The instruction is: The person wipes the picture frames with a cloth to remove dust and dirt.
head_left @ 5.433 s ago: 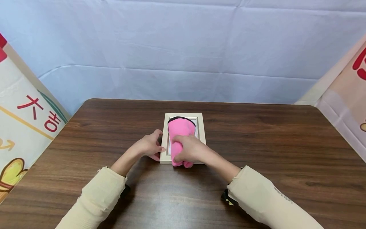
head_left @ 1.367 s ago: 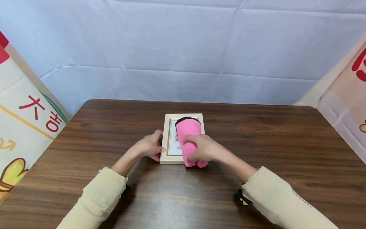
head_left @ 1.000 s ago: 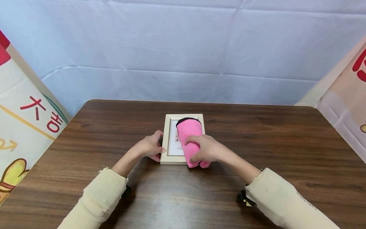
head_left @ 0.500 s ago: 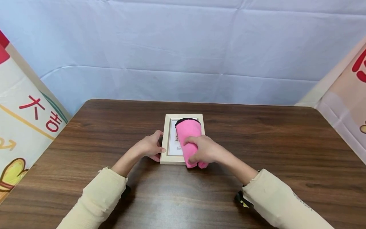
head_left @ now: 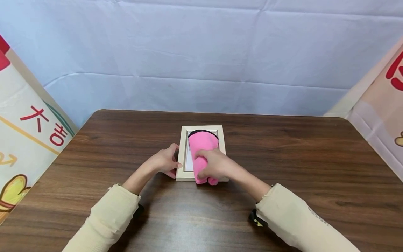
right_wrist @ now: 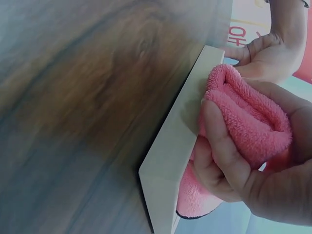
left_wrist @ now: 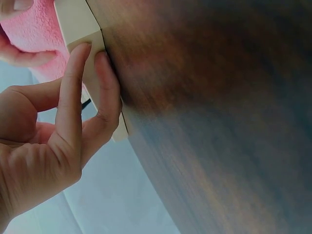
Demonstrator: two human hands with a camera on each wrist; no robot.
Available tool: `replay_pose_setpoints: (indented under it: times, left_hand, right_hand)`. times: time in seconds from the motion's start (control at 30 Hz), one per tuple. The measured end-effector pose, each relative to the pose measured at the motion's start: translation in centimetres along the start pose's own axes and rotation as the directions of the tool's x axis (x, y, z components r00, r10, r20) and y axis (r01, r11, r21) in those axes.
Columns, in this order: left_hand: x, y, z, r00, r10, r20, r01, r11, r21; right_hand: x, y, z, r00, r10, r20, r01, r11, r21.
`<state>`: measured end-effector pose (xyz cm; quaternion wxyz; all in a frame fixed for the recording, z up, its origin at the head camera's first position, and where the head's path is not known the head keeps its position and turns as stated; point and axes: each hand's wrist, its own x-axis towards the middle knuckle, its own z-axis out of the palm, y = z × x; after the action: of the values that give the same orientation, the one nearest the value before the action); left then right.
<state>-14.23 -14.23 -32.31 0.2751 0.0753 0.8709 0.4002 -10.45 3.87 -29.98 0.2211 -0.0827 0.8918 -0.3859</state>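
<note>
A cream picture frame (head_left: pixel 183 138) lies flat on the table, its glass partly covered by a folded pink cloth (head_left: pixel 203 141) with a dark edge. My right hand (head_left: pixel 217 163) grips the cloth and rests it on the frame. In the right wrist view, the fluffy folds of the pink cloth (right_wrist: pixel 248 117) bulge between thumb and fingers. My left hand (head_left: pixel 165 161) holds the frame by its left side, thumb on the top face. Seen from the left wrist, two fingertips press against the side of the frame (left_wrist: pixel 80 24).
The brown wooden table (head_left: pixel 299 157) stretches out around the frame on all sides. Behind it hangs a pale creased cloth backdrop (head_left: pixel 201 52). Printed sheets with red characters (head_left: pixel 34 115) hang at the left and right.
Over the last second my right hand has slid the cloth left across the glass, after it stood farther right. The left hand and the frame have stayed in place.
</note>
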Motion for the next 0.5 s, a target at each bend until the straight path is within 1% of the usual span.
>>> replay_pose_setpoints:
  times: [0.17,0.3,0.4,0.5]
  left_hand:
    - [0.0,-0.1,-0.1,1.0,0.003,0.002,-0.003,1.0,0.011]
    - [0.0,-0.1,-0.2,1.0,-0.005,0.007,0.005,1.0,0.017]
    - [0.0,-0.1,-0.2,1.0,-0.012,0.006,0.012,1.0,0.012]
    - [0.0,-0.1,-0.2,1.0,-0.005,0.011,0.005,1.0,0.013]
  right_hand:
    - [0.6,-0.7,0.6,1.0,-0.006,0.007,0.006,1.0,0.017]
    - [0.9,-1.2,1.1,1.0,-0.009,0.005,0.009,1.0,0.01]
    - [1.1,-1.5,1.4,1.0,-0.014,-0.004,0.014,1.0,-0.016]
    - [1.1,-1.7,1.4,0.999,-0.027,-0.021,0.025,0.997,-0.072]
